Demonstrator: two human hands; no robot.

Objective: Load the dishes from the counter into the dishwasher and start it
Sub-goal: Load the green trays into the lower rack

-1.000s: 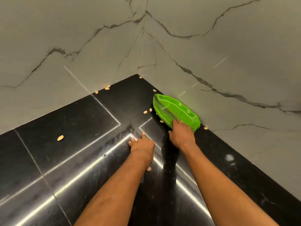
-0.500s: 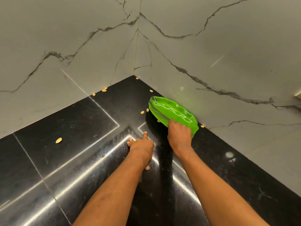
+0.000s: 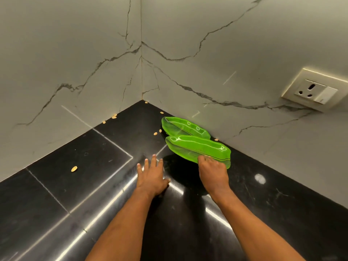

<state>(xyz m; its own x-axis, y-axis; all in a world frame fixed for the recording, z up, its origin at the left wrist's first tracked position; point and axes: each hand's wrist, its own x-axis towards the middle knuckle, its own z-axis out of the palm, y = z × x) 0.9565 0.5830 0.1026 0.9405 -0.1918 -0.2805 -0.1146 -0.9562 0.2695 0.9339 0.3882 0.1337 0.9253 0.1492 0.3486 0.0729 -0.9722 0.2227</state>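
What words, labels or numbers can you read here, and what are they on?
No text can be read.
Socket: a tiny mark on its switch, too small to read.
Front dish, rear dish: vein pattern only, no text.
Counter: none.

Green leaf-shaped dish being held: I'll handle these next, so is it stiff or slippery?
Probably stiff: the nearer glossy green leaf-shaped dish shows no sag though the right hand grips its edge. Shine suggests it may slip.

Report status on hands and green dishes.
Left hand open on the counter. Right hand grips near green dish; second green dish by the wall. Scattered seeds, nothing blocking.
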